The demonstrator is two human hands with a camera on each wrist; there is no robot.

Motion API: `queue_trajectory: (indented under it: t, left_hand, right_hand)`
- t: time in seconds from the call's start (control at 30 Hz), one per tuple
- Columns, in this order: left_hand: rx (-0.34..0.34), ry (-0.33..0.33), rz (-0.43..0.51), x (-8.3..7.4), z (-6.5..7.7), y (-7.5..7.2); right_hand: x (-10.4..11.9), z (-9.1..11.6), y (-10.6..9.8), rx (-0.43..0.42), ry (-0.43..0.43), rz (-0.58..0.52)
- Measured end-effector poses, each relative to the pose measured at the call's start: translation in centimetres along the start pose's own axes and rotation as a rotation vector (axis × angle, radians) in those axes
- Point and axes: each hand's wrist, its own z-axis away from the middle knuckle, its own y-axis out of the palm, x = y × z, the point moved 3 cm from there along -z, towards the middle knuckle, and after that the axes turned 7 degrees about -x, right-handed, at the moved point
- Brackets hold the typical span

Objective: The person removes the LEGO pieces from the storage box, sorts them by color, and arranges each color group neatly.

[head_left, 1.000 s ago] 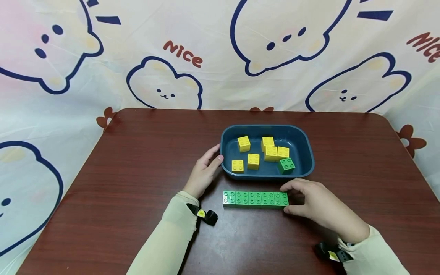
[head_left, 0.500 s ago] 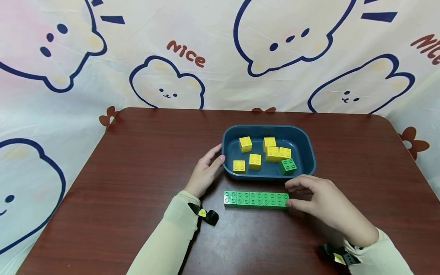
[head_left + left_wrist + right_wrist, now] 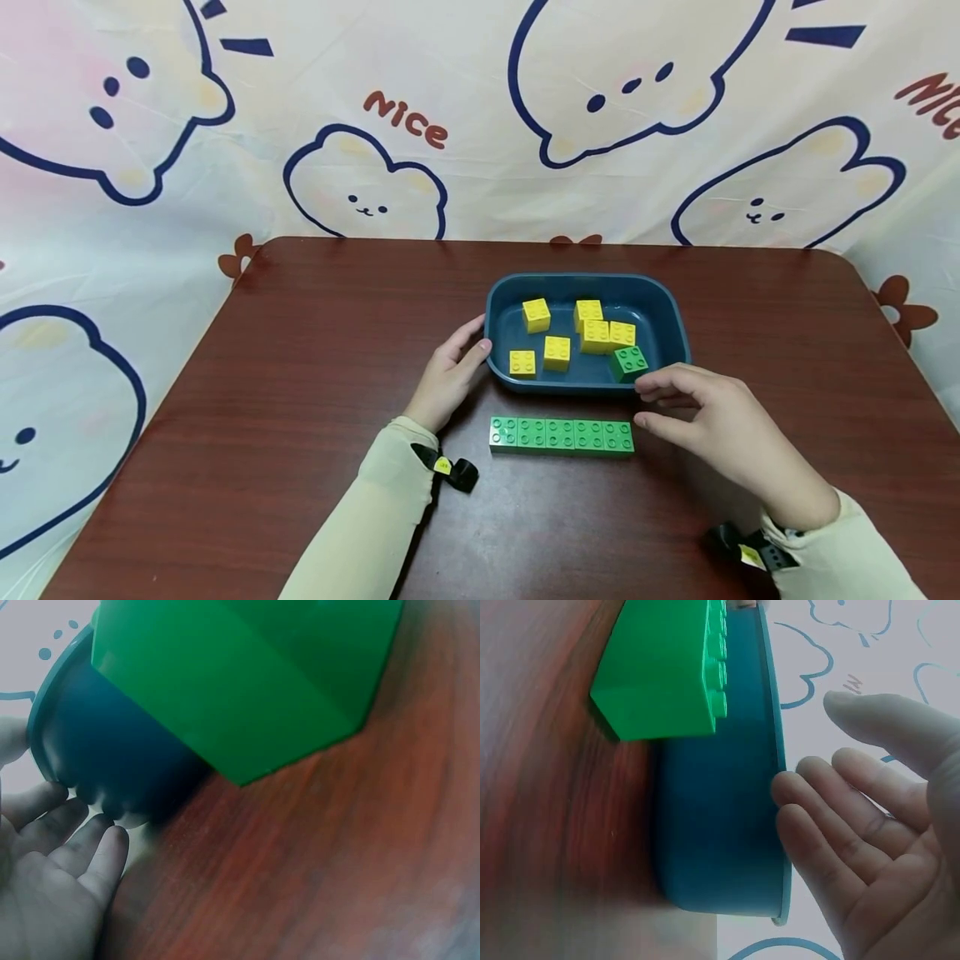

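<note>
A row of green toy building bricks [image 3: 561,435], set end to end, lies on the table in front of a dark blue tray [image 3: 577,388]. Several yellow bricks [image 3: 557,354] and one green brick [image 3: 628,362] sit inside the tray. My left hand [image 3: 444,379] rests against the tray's left end, its fingertips on the outer wall in the left wrist view. My right hand [image 3: 720,425] holds nothing. Its loosely bent fingers are at the tray's front right corner, and the thumb is just off the right end of the green row.
The brown wooden table [image 3: 315,350] reaches back to a pale curtain [image 3: 480,100] printed with cartoon bears. Black cameras are strapped to both wrists, the left camera [image 3: 463,475] close to the row of bricks.
My right hand has let go of the green row's right end and moved right and away from me toward the tray's corner. The left hand stays at the tray.
</note>
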Motion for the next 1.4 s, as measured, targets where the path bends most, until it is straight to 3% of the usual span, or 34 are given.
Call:
queue_trajectory:
  t: [0.2, 0.37, 0.57, 0.93, 1.4]
  left_hand:
    - [-0.003, -0.007, 0.005, 0.0, 0.1, 0.0]
    - [-0.005, 0.004, 0.011, -0.1, 0.1, 0.0]
    - [-0.004, 0.006, 0.017, -0.1, 0.1, 0.1]
    - [-0.009, -0.001, 0.008, 0.1, 0.0, 0.1]
    - [-0.008, 0.014, 0.004, 0.1, 0.1, 0.1]
  right_hand:
    - [0.0, -1.1, -0.9, -0.027, -0.028, 0.028]
    - [-0.4, -2.5, -1.4, 0.005, -0.011, 0.074]
    - [-1.1, -3.5, -0.9, 0.081, 0.051, 0.074]
    - [-1.8, -4.6, -0.4, 0.129, 0.113, 0.079]
    - [-2.0, -5.9, 0.3, 0.181, 0.113, 0.202]
